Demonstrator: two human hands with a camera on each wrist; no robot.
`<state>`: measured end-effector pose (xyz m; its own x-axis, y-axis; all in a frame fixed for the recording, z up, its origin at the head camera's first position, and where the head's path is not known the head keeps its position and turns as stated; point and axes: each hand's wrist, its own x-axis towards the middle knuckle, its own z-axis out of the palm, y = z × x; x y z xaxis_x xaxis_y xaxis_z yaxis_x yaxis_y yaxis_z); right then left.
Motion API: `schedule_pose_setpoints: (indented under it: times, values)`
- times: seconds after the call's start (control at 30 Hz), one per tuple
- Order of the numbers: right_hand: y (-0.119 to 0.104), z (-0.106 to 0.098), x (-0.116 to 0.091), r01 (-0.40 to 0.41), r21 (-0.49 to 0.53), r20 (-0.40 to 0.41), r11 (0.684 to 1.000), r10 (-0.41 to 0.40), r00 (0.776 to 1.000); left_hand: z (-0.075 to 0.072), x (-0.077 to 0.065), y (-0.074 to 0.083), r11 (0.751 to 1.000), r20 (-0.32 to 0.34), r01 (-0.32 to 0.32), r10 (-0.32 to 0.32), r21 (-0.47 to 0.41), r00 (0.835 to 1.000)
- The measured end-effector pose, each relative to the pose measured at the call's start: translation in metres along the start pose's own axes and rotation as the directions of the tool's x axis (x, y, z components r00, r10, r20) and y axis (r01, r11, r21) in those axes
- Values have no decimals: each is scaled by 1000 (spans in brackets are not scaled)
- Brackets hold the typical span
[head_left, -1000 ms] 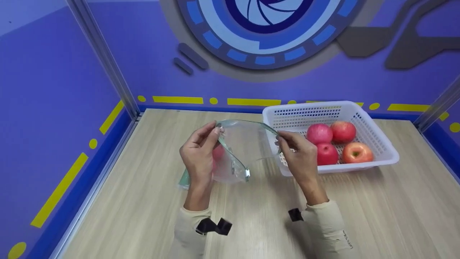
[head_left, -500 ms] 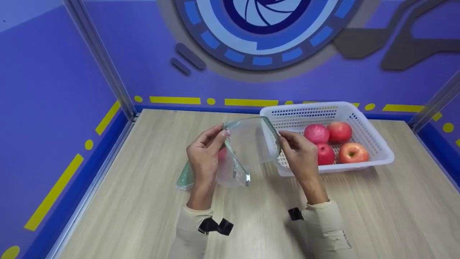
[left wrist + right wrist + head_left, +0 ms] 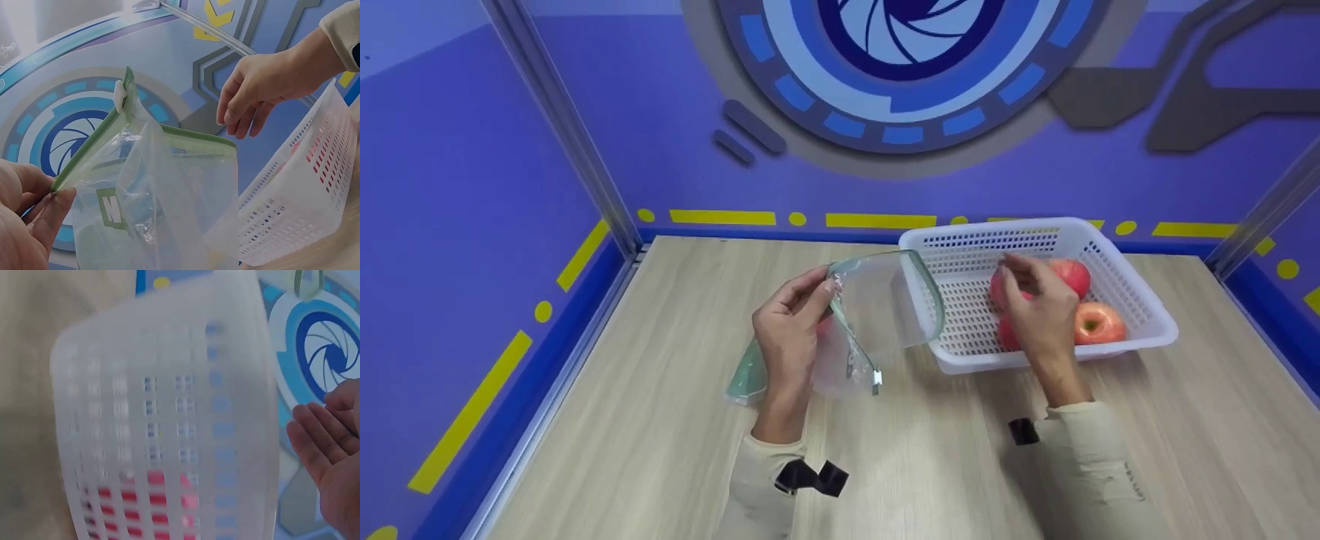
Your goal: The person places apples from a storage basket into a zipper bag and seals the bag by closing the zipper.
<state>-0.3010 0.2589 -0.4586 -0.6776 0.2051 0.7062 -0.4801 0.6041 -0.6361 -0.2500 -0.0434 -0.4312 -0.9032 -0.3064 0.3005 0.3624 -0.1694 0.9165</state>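
My left hand (image 3: 789,334) pinches the green-edged mouth of a clear slider zip bag (image 3: 881,300) between thumb and fingers. The bag's mouth gapes, and its white slider (image 3: 877,377) hangs at the near corner. Something red (image 3: 825,328) shows behind or inside the bag, mostly hidden by the left hand. Above the white basket (image 3: 1159,326) is my right hand (image 3: 1044,311), its fingers loosely bent and holding nothing. Below and around it lie several red apples (image 3: 1099,324), partly covered by the hand. In the left wrist view, the right hand (image 3: 270,90) is apart from the bag.
A green and clear plastic piece (image 3: 746,375) lies on the wooden table (image 3: 907,465) beside the left wrist; whether it belongs to the bag is unclear. Blue printed panels (image 3: 780,172) enclose the table at the back and sides. The basket stands at the back right.
My right hand has let go of the bag's right edge and moved right, over the apples in the basket. The left hand keeps its pinch on the bag, having shifted slightly right.
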Motion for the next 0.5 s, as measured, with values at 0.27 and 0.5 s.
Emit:
schedule_pose_setpoints:
  times: [0.27,0.5]
  values:
    - [41,-14,25,-90,-181,143,979,117,983,1,1,0,1000,2,12,-12,12,1000]
    - [63,-16,37,-206,-270,204,940,265,942,0,0,0,1000,7,4,-4,4,1000]
